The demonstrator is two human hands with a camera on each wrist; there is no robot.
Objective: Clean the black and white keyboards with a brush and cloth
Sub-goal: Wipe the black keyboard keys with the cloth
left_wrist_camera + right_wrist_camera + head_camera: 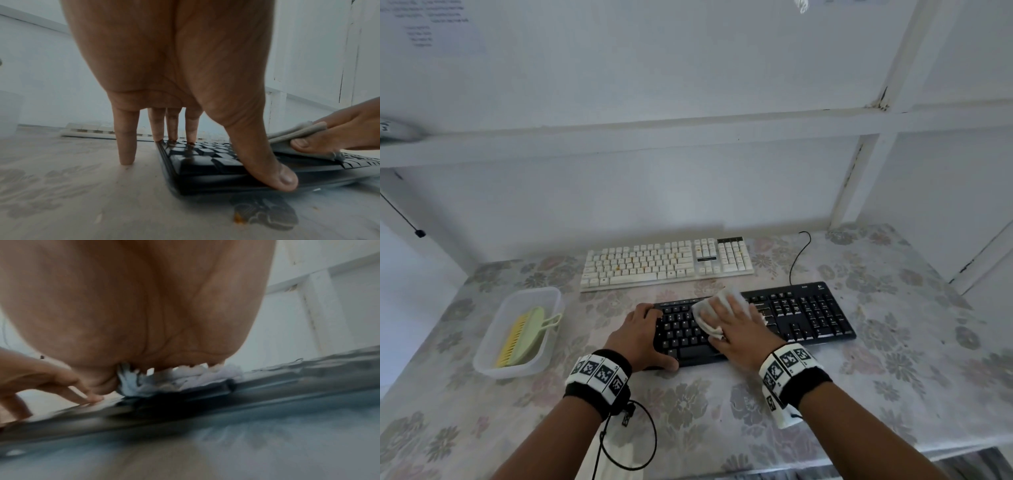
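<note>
The black keyboard [808, 311] lies across the middle of the flowered table, and the white keyboard [664, 263] sits just behind it. My left hand [654, 337] braces the black keyboard's [205, 162] left end, with straight fingers on its far edge and the thumb on its near edge. My right hand [736, 322] lies over a white cloth [707, 310] on the keys at mid-keyboard. In the left wrist view its thumb pinches a fold of the cloth [296, 132]. The right wrist view is blurred and shows the bunched cloth [185, 378] under the palm.
A clear plastic tub [482, 363] at the left holds a green and yellow brush [520, 335]. The black keyboard's cable [796, 260] curls up behind its right end. A white shelf frame and wall close off the back, with a post [849, 181] at the right rear.
</note>
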